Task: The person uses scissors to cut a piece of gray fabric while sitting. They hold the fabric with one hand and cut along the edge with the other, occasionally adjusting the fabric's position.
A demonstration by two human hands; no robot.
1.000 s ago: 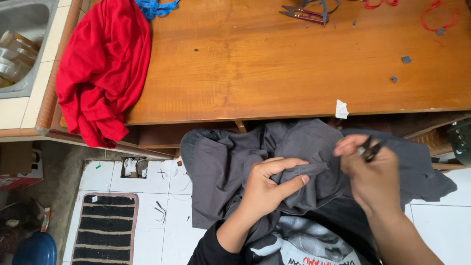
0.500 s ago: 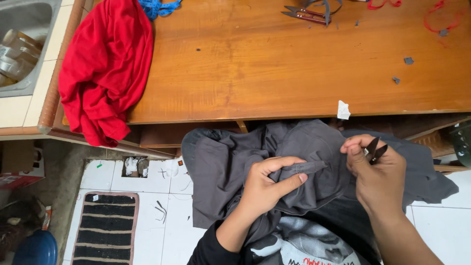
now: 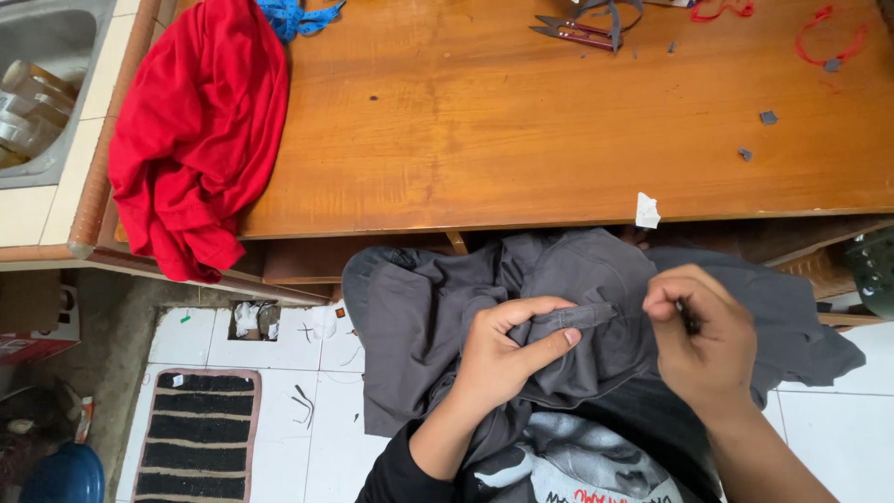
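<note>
A dark grey garment (image 3: pixel 419 317) lies bunched over my lap, just below the front edge of the wooden table (image 3: pixel 484 121). My left hand (image 3: pixel 507 349) pinches a folded hem of the garment between thumb and fingers. My right hand (image 3: pixel 703 340) is closed in a fist right beside that hem, at its right end. It grips a small dark tool (image 3: pixel 690 322), of which only a sliver shows between the fingers. What kind of tool it is cannot be told now.
A red cloth (image 3: pixel 200 130) hangs over the table's left corner, beside a sink (image 3: pixel 37 84). Thread snips (image 3: pixel 577 33), red threads (image 3: pixel 829 42), grey scraps and a white scrap (image 3: pixel 646 210) lie on the table. A striped mat (image 3: pixel 200 433) and blue tub (image 3: pixel 65 475) are on the tiled floor.
My right hand has dropped from the table edge and closed in on the hem, its dark tool now mostly hidden in the fist. My left hand keeps its pinch.
</note>
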